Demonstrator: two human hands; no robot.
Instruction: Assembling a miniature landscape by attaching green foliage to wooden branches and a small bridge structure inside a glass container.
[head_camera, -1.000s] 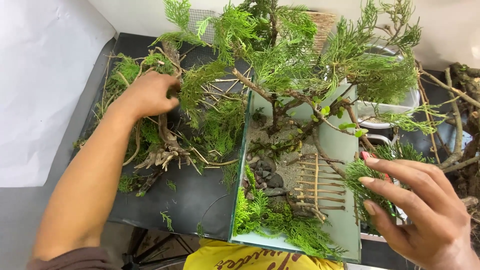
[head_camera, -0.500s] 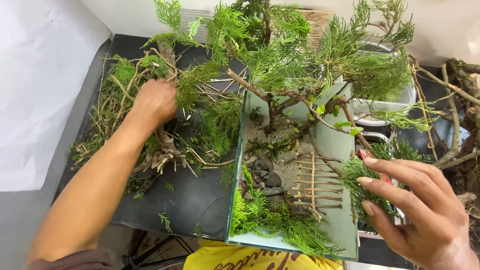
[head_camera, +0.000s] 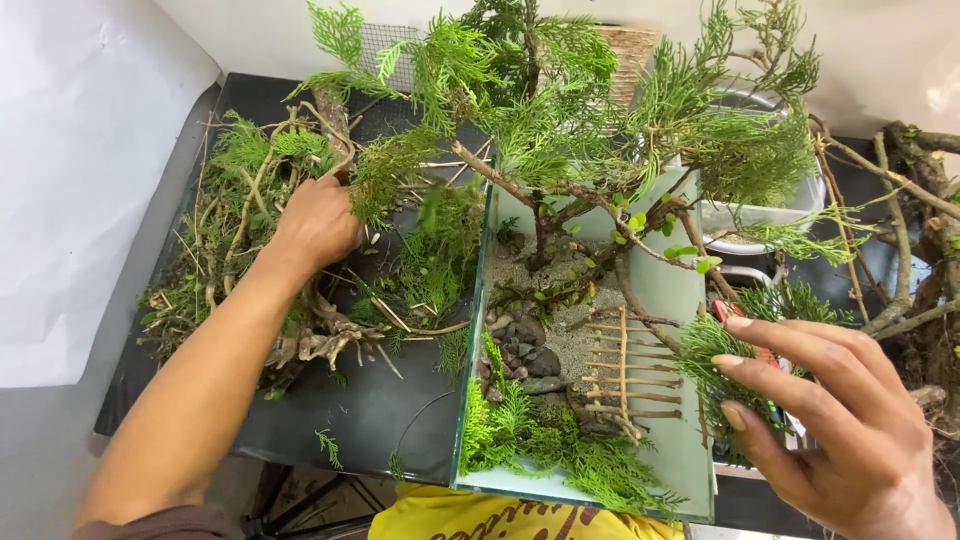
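My left hand (head_camera: 318, 222) reaches into a pile of green sprigs, twigs and roots (head_camera: 262, 270) on a black board, its fingers curled down among the sprigs. My right hand (head_camera: 838, 420) hovers at the right with fingers spread, fingertips touching a green conifer sprig (head_camera: 722, 366) beside a glass tank (head_camera: 690, 300). The tank holds sand, dark stones (head_camera: 528, 362), low green foliage (head_camera: 560, 450), a small twig fence (head_camera: 620, 372) and a branching little tree (head_camera: 560, 130) that rises above the rim.
The black board (head_camera: 370, 410) lies on a grey surface with white paper (head_camera: 70, 170) at left. A white tub (head_camera: 760, 215) stands behind the tank. Driftwood branches (head_camera: 920, 230) lie at far right. Wire mesh (head_camera: 385, 45) sits at the back; yellow cloth (head_camera: 500, 515) at the front.
My left hand has moved toward me and to the right over the pile of sprigs. The right hand has stayed in place by the tank's right side.
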